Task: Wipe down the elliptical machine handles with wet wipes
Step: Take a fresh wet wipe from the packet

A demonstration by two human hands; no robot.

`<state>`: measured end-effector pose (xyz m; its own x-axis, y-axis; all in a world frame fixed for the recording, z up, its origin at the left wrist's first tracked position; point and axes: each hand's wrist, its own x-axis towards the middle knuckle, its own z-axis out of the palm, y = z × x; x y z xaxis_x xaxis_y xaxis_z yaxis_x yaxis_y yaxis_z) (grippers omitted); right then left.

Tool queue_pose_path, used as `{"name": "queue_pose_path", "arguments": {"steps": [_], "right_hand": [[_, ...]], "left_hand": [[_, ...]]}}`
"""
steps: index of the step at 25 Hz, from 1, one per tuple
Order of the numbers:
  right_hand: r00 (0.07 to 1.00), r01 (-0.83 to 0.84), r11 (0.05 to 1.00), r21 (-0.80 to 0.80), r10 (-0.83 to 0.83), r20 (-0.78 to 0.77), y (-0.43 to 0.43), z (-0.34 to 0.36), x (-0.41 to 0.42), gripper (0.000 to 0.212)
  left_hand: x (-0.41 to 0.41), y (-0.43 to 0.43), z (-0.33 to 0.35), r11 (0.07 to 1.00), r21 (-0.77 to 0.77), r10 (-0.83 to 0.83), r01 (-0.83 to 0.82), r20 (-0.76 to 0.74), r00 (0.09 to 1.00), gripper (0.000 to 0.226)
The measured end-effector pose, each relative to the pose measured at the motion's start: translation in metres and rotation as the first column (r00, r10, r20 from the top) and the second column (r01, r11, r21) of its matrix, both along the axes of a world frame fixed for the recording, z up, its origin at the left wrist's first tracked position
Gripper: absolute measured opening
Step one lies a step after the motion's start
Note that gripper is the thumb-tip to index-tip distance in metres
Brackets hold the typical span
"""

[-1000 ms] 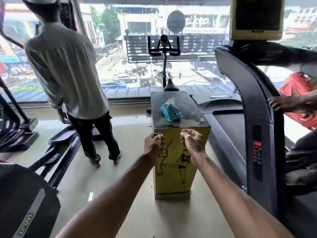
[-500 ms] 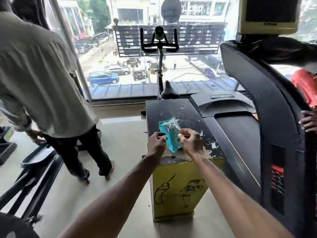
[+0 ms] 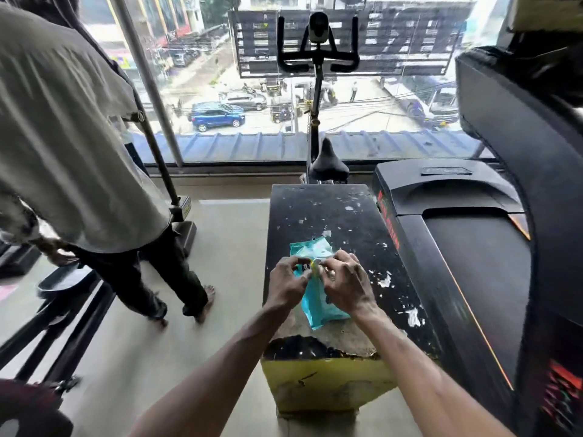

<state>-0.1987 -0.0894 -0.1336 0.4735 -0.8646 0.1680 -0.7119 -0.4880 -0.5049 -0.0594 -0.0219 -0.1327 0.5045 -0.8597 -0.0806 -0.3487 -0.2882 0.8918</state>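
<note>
Since the wipes pack [image 3: 320,299] is a soft film pouch, I'd judge it light, floppy and a bit slick: it will crumple or slide rather than resist a pull. Best hold is one grip pinning the body flat on the desk [image 3: 331,216] while the other takes only the flap or the top wipe. The pack lies flat on the near half of the desk top, its near end close to the worn front edge. Left grip [image 3: 285,279] and right grip [image 3: 345,283] both sit on the pack's upper middle, fingers curled, tips meeting at a small yellowish tab [image 3: 313,264]. Both look closed in a pinch on the pack there, but I can't tell which one has the flap itself. Forearms come in from below and converge, backs of hands up. No wipe looks to be out yet; a single wet sheet will be limp and clingy, so pull slow. Treadmill [image 3: 473,247] is just right of the desk, another person [image 3: 79,121] stands to the left
</note>
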Motion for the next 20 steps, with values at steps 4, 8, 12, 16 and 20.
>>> {"name": "queue_pose_path", "arguments": {"steps": [4, 8, 12, 16, 20], "right_hand": [[0.997, -0.006, 0.999, -0.046, 0.002, -0.081, -0.009, -0.005, 0.002, 0.028], [0.997, 0.027, 0.999, -0.039, -0.03, -0.075, -0.006, -0.005, 0.011, 0.025], [0.997, 0.038, 0.999, -0.003, -0.038, -0.072, -0.003, -0.008, 0.016, 0.024], [0.996, 0.086, 0.996, -0.009, -0.086, 0.002, -0.002, -0.008, 0.019, 0.024], [0.989, 0.11, 0.994, -0.025, -0.107, 0.106, 0.003, -0.007, 0.02, 0.019]], "left_hand": [[0.003, -0.005, -0.003, 1.0, 0.001, 0.011, -0.011, 0.01, 1.0, 0.034], [0.005, -0.011, 0.001, 1.0, 0.0, -0.017, 0.017, 0.039, 0.999, 0.023], [0.007, -0.015, -0.002, 0.999, 0.015, -0.034, 0.033, 0.075, 0.997, 0.023], [0.01, -0.02, -0.003, 1.0, 0.019, -0.025, 0.023, 0.084, 0.996, 0.019], [0.01, -0.023, -0.004, 0.999, 0.042, -0.026, 0.022, 0.113, 0.993, 0.02]]}}
